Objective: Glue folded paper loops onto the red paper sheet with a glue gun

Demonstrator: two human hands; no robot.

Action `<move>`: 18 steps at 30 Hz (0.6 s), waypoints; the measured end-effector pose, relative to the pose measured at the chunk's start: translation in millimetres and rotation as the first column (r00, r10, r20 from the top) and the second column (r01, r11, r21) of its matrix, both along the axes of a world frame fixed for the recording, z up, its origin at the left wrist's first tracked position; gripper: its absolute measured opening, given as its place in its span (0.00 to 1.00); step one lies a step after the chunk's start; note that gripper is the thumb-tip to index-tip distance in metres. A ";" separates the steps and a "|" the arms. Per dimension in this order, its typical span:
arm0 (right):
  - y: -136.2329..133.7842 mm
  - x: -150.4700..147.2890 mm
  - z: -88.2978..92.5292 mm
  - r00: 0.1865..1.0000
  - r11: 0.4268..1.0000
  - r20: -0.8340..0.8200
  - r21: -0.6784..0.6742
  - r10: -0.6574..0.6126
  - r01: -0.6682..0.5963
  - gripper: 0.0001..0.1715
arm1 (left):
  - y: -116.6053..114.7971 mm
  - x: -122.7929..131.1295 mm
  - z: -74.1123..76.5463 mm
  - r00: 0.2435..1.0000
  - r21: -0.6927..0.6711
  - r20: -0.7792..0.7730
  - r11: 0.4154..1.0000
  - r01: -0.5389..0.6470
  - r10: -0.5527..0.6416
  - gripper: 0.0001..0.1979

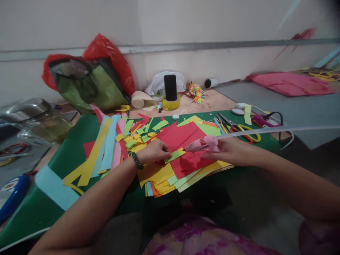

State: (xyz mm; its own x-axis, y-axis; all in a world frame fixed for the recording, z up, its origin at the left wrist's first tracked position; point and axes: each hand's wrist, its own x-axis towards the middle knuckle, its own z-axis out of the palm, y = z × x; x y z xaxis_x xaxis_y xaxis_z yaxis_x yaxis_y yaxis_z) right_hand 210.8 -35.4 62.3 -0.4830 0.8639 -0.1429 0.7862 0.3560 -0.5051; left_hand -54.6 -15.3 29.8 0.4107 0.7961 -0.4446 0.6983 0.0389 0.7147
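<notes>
My left hand (153, 151), with a dark green bead bracelet at its wrist, pinches the end of a short green paper strip (175, 154). A yellow piece shows at that strip's far end. In my right hand (236, 152) is a pink hot glue gun (200, 143), its nozzle pointing left at the yellow end; whether they touch I cannot tell. A long clear glue stick (268, 130) runs out of the gun's back to the right. Under both lies red paper (186, 134) on yellow sheets (156, 173). Small yellow and green squares (134, 140) are heaped beside my left hand.
Long coloured strips (107, 148) lie left on the green mat (66, 148). Scissors (239, 127) and pens are at the right. Behind stand a phone (170, 86), yellow tape (171, 103), a paper pompom (196, 92) and a green bag (90, 85). A glass jar (45, 124) stands left.
</notes>
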 end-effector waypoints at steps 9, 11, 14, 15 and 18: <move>0.9 -13.5 4.0 0.988 0.996 -0.150 -0.073 0.031 -0.042 0.27 | 4.7 -13.4 6.3 0.990 0.100 0.133 0.994 0.038 -0.051 0.09; 0.9 -8.2 4.3 0.955 0.997 -0.293 -0.051 0.041 -0.059 0.27 | 5.6 -18.3 11.6 0.971 0.164 0.238 0.986 -0.014 -0.026 0.12; -2.3 1.6 6.7 0.897 0.998 -0.441 -0.036 0.032 -0.053 0.27 | 3.0 -19.0 16.8 0.924 0.134 0.382 0.988 -0.075 0.018 0.14; -4.3 4.6 7.4 0.896 0.998 -0.443 -0.045 0.022 -0.047 0.27 | 0.8 -16.9 17.4 0.927 0.073 0.376 0.997 -0.028 -0.002 0.14; -13.0 10.0 8.4 0.956 0.994 -0.292 -0.108 -0.018 -0.015 0.28 | -7.3 -5.9 15.6 0.969 -0.110 0.194 0.978 0.177 -0.153 0.13</move>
State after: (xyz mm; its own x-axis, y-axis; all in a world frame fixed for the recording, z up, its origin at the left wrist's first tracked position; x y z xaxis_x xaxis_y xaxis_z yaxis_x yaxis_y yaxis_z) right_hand 220.8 -48.4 70.7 -0.5162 0.8519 -0.0886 0.5994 0.2853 -0.7479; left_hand -60.5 -22.6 45.4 0.6155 0.6528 -0.4417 0.5602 0.0320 0.8278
